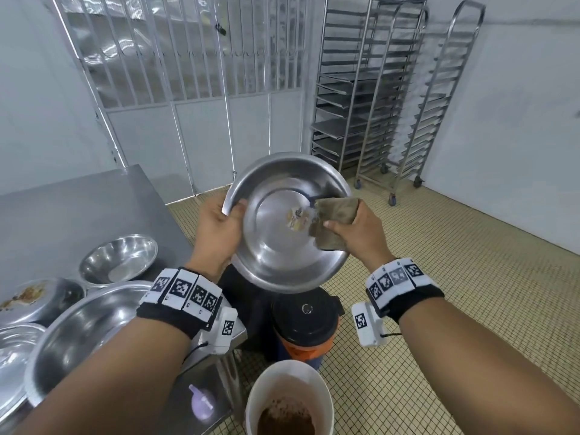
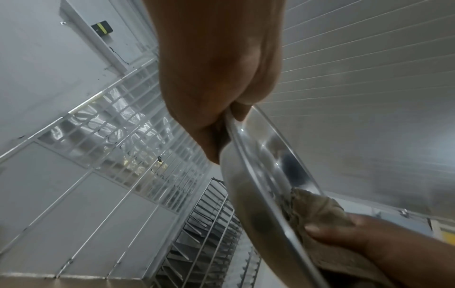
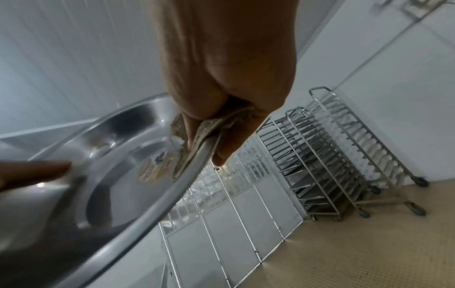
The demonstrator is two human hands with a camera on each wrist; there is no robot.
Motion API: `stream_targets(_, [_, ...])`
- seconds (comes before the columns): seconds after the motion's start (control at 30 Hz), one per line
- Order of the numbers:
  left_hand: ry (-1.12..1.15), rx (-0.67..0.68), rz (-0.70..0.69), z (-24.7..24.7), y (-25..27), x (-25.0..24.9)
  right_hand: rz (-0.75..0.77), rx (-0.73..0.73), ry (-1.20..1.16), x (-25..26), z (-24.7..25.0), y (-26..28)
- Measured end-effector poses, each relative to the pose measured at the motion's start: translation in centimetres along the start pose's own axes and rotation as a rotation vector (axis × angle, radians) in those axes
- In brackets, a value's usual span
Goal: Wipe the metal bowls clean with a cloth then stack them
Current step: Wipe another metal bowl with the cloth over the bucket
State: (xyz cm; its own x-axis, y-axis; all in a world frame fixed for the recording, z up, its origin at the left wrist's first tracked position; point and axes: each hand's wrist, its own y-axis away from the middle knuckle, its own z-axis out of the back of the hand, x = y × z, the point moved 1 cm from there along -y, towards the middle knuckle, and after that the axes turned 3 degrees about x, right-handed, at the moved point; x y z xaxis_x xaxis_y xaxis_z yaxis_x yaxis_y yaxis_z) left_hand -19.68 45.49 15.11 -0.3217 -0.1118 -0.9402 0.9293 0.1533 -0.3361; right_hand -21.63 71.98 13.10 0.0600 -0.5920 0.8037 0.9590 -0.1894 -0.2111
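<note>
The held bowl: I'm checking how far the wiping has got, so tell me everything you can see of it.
The held bowl is a wide, shallow, shiny metal bowl with a rolled rim and flat base, held in the air, tilted with its inside towards the person. A round label or patch of residue sits at the centre of the base. The left hand grips the left rim, thumb inside. The right hand presses a folded brownish cloth over the right rim and inside wall, beside the patch.
</note>
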Motion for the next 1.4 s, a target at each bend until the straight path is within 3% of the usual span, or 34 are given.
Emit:
stream_targets(0.13, [-0.089, 0.121, 0.021, -0.5, 0.2, 0.4, 0.039, -0.047, -0.008, 1.1, 0.9, -0.9])
stream_targets(0.3, [0.089, -0.043, 0.032, -0.3, -0.4, 0.2, -0.014, -0.047, -0.076, -0.2, -0.4, 1.0])
stream_targets(0.47, [-0.008, 0.090, -0.009, -0.8, 0.5, 0.5, 0.030, -0.085, -0.070, 1.4, 1.3, -1.0])
stream_targets(0.67, [0.153, -0.080, 0.033, -0.9, -0.3, 0.3, 0.047, -0.097, -0.119, 0.9, 0.0, -0.4])
stream_targets(0.87, [-0.225, 0.166, -0.103, 1.0, -2.5, -0.3, 0.159, -0.020, 0.009, 2.2, 2.2, -1.7])
stream_targets(1.03, [-0.241, 0.265, -0.075, 1.1, -4.3, -1.3, 0.255, 0.028, 0.097, 3.3, 2.3, -2.3])
stream_targets(1.13, [-0.118, 0.187, -0.037, 0.6, -4.0, -1.2, 0.207, -0.043, 0.026, 2.5, 1.5, -1.8])
stream_targets(1.23, [0.029, 0.010, -0.014, 0.2, -3.3, -0.4, 0.044, -0.115, -0.090, 1.1, -0.1, -0.5])
stream_targets(1.4, [-0.064, 0.077, -0.019, -0.7, -1.8, 0.1, 0.007, -0.108, -0.087, 1.5, 0.8, -1.4])
